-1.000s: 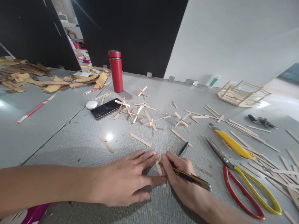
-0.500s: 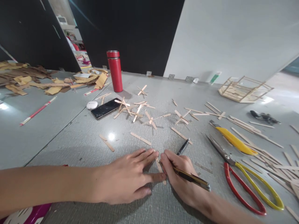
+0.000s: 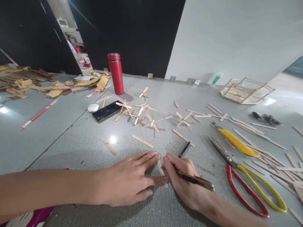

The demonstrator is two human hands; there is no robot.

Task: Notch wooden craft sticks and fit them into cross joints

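Note:
My left hand (image 3: 132, 175) lies with its fingers spread, fingertips pressing a small wooden craft stick (image 3: 161, 169) against the grey table. My right hand (image 3: 183, 176) is closed around a slim black-and-gold cutter knife (image 3: 196, 180), whose rear end points toward the lower right. The knife's tip is hidden by the fingers, close to the stick. Just beyond the right knuckles lies a black pen (image 3: 185, 149). Single craft sticks rest farther up, one (image 3: 142, 141) ahead of the left fingers and another (image 3: 108, 146) to the left.
Scissors with red and yellow handles (image 3: 257, 189) and a yellow cutter (image 3: 238, 142) lie at right among many loose sticks. Crossed-stick pieces (image 3: 152, 121), a phone (image 3: 107, 111) and a red flask (image 3: 116, 75) stand ahead. A stick frame (image 3: 247, 91) sits far right, cardboard scraps (image 3: 30, 82) far left.
The view has shifted very slightly. Both hands stay in nearly the same place on the stick, and the knife's rear end has moved a touch to the right.

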